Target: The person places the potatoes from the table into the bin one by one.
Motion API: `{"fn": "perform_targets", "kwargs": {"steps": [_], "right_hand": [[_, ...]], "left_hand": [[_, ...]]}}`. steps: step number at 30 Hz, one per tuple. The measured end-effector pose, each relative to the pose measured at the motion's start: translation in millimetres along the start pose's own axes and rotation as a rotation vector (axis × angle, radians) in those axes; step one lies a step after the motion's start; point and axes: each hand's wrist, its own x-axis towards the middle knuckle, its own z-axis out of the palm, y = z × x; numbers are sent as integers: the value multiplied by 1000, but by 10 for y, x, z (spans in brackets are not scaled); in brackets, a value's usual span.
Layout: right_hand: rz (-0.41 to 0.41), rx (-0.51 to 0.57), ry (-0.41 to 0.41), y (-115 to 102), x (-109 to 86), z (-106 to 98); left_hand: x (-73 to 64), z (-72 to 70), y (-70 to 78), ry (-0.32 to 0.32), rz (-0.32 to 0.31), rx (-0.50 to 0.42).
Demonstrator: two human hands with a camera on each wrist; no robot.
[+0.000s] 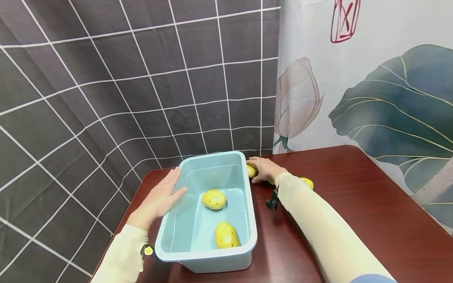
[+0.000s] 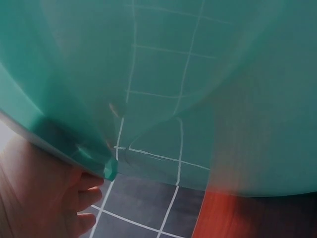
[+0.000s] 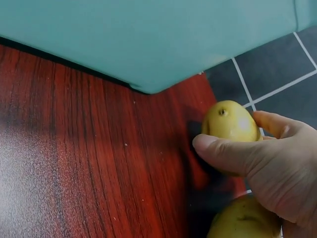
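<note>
My right hand holds a yellow potato beside the far right side of a light blue plastic bin. In the right wrist view, the thumb lies on the near side of this potato and the fingers reach round its far side. Below that hand lies another potato. The left hand rests on the bin's left rim, fingers extended along it and thumb spread over the inside. Within the bin lie two potatoes, one near the middle and one near the front.
A further potato shows behind the right forearm on the reddish-brown table. A dark grid-patterned curtain hangs behind the table and to its left. A white flower-print curtain hangs at the right.
</note>
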Motion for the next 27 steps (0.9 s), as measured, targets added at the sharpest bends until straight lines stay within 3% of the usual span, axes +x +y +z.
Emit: {"fn": "perform_targets", "kwargs": {"steps": [13,27], "right_hand": [[-61,-103,46,-56,-3,30],[-38,-168,39,-204,-137,65]], "left_hand": [[21,11,-34,-10,2,-7],[14,4,-34,-19,-3,-22]]}}
